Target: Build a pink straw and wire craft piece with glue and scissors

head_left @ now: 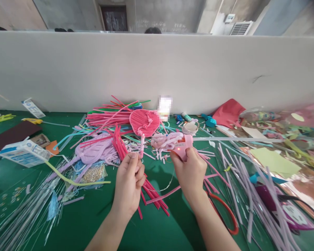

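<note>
My left hand (131,181) is closed, thumb and fingers pinching the lower end of a short pink-and-white pipe cleaner piece (142,144) that stands upright. Behind its top lies a heart-shaped red pipe cleaner panel (144,122) with small pink flowers on it. My right hand (190,172) is wrapped around a pink glue gun (182,146), whose small orange light glows. A long translucent glue stick (235,139) runs out to the right at the gun's height. The gun's nozzle end is hard to make out against pale pink pipe cleaners. A gap separates the two hands.
Red pipe cleaners (107,118) are heaped behind the left hand, lilac ones (94,150) nearer. Orange-handled scissors (231,223) lie beside my right forearm. More lilac stems (251,195) and a purple device (285,209) fill the right. A grey partition (94,69) closes off the back.
</note>
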The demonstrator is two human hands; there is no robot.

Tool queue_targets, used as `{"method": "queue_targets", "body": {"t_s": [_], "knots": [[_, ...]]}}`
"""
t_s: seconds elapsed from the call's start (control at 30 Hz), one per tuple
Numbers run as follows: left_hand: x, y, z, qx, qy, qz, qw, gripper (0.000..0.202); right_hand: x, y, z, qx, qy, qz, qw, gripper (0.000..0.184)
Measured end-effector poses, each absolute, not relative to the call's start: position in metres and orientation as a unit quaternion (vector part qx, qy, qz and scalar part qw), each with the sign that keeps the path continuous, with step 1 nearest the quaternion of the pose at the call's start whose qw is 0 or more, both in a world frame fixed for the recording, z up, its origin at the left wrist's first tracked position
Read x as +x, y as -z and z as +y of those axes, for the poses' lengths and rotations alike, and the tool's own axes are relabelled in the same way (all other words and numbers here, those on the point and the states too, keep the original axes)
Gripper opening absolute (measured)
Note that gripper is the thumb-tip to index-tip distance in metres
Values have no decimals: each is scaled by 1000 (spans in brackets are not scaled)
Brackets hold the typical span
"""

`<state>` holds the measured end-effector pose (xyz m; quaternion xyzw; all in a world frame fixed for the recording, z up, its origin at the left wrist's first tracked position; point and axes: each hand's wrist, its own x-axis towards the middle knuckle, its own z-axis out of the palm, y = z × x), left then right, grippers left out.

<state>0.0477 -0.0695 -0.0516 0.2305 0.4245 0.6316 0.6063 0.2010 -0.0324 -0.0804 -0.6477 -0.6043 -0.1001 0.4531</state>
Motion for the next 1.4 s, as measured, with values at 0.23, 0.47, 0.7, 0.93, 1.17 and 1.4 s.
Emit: {"method": "queue_targets", "body": {"t_s": [0.23, 0.47, 0.7, 0.93, 1.17, 1.4], "knots": [[49, 52, -71, 230, -630, 422, 610, 44, 207, 80, -31, -670, 97, -584, 449, 32], [49, 52, -72, 229, -626, 418, 617, 43, 206, 81, -32, -656, 95, -596, 454, 31], [48, 53, -71, 232, -625, 417, 617, 34, 211, 80, -29, -679, 98, -572, 450, 30], [47, 55, -71, 243, -621, 423, 613, 37, 213, 82, -28, -670, 98, -587, 444, 30], [47, 54, -71, 248, -620, 427, 610, 40, 214, 84, -27, -678, 105, -579, 442, 29], [45, 54, -71, 250, -622, 427, 607, 32, 218, 82, -26, -686, 87, -573, 441, 29]]}}
